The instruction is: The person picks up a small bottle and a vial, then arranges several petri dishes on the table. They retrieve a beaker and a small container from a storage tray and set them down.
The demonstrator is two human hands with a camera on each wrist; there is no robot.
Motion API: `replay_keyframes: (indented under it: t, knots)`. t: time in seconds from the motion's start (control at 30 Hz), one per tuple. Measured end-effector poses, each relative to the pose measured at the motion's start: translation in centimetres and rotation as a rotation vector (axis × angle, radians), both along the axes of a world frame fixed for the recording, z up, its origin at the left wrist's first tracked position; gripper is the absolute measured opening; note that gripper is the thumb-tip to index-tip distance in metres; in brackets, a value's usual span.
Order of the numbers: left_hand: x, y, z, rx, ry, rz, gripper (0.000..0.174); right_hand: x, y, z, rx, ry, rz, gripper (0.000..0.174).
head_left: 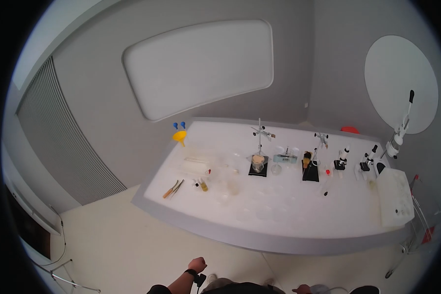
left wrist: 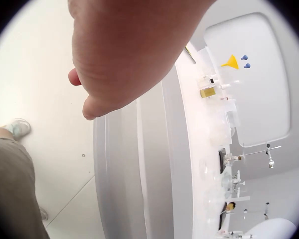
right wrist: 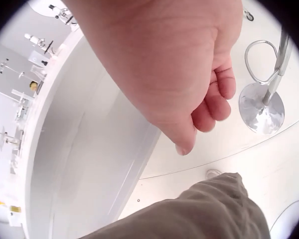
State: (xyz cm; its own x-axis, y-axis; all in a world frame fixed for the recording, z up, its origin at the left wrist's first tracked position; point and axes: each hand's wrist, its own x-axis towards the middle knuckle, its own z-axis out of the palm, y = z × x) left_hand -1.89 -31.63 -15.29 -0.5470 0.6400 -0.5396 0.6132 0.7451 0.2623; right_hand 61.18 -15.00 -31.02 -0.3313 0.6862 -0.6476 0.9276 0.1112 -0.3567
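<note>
Hands at the near side of a white-topped table with a grey rim (head_left: pixel 240 246), both apart from it. The left hand (head_left: pixel 197 265) has its fingers loosely curled with nothing visible in them (the left wrist view hides most of them behind the palm). The right hand (right wrist: pixel 174 69) hangs with loosely curled fingers, the thumb beside them, likewise without an object. A small amber-yellow bottle (head_left: pixel 204 186) lies on the tabletop at twelve o'clock from the left hand, the nearer of the two, and between ten and eleven o'clock from the right; its long axis runs roughly from eleven to five o'clock. Slender tools with orange-brown handles (head_left: pixel 170 190) lie at eleven o'clock from the left hand, slanting from seven to one. A yellow plastic funnel (head_left: pixel 180 136) is at eleven o'clock from the bottle.
</note>
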Motion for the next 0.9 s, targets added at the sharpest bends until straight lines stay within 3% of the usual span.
replay_keyframes:
  t: [0.07,0.13,0.17,0.2,0.27,0.3,0.4,0.47,0.53,0.57,0.63,0.73,0.8,0.87,0.9]
  knots:
    - [-1.6,-0.6,-0.3,0.04,-0.016,0.005,0.024,-3.7,0.5,0.5,0.037,-0.056,0.092,0.056]
    - [-4.1,-2.4,-2.1,0.163,-0.071,0.044,0.024,-7.7,-0.1,1.6,0.149,0.043,-0.153,0.04]
    - [-5.7,-3.8,-2.7,0.167,-0.078,0.044,0.024,-9.4,0.6,-1.5,0.129,-0.056,0.042,0.034]
    - [-7.5,-5.5,-3.3,0.177,-0.097,0.021,0.026,-9.8,0.1,-3.9,0.131,-0.064,0.04,0.034]
    - [-11.3,-9.5,-5.2,0.186,-0.132,-0.009,0.03,-14.8,-0.9,0.7,0.17,-0.099,0.18,0.022]
    - [-13.3,-11.9,-6.2,0.122,-0.159,-0.005,0.036,-17.1,-2.4,2.7,0.153,0.053,-0.094,0.016]
    - [-18.5,-19.2,-7.5,-0.059,-0.295,0.19,0.043,-24.0,-5.5,5.3,0.182,0.107,-0.179,0.017]
    - [-22.2,-25.4,-10.3,-0.111,-0.341,0.15,0.04,-27.8,-6.8,5.0,0.178,0.075,-0.143,0.019]
    - [-26.2,-31.5,-13.6,-0.513,-0.136,-0.88,0.044,-31.7,-8.6,4.6,0.198,0.092,-0.04,0.021]
    - [-27.4,-33.8,-13.9,-0.515,-0.141,-0.887,0.044,-32.8,-8.9,4.3,0.172,0.068,-0.052,0.024]
    - [-29.6,-37.1,-13.5,-0.176,-0.13,-0.873,0.019,-35.0,-9.1,3.9,0.171,0.038,-0.012,0.026]
    - [-31.1,-37.4,-14.1,-0.018,-0.119,-0.897,0.02,-38.1,-9.2,7.7,0.16,0.052,0.045,0.034]
    - [-30.0,-36.2,-15.0,-0.092,-0.021,-1.002,0.021,-39.6,-8.7,8.7,0.107,-0.075,0.228,0.04]
    - [-29.2,-34.8,-15.3,0.062,-0.458,0.249,0.024,-40.7,-7.9,9.2,0.091,-0.067,0.253,0.046]
    - [-30.1,-35.0,-15.6,0.381,-0.444,-0.165,0.029,-41.4,-7.6,9.2,0.135,-0.08,0.258,0.046]
